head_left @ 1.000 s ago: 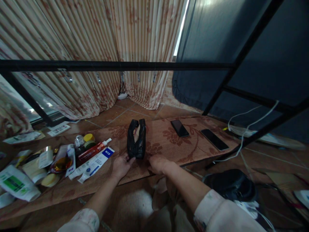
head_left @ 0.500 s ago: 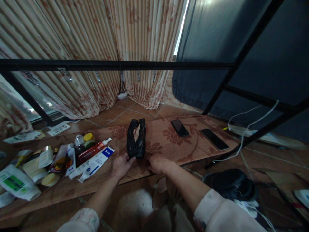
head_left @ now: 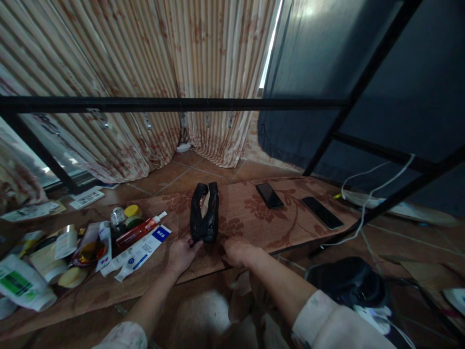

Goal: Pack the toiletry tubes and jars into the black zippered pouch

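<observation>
A small black zip pouch stands on the patterned mat, its top gaping so that a pale inside shows. My left hand is at its near left corner, thumb and fingers closed on the pouch's edge. Just right of the pouch, my right hand rests low over the mat with its fingers curled. Its fingertips are in shadow, so what they hold, if anything, is hidden. Left of my left hand lie a white and blue tube and a red pump bottle.
More toiletries, among them a green and white tube and a yellow-lidded jar, crowd the mat's left end. Two phones, one a black phone, lie right. A black metal bar crosses behind; a white cable hangs at right.
The view has shifted slightly, with things on the mat sitting a little lower. Both hands stay at nearly the same places by the pouch.
</observation>
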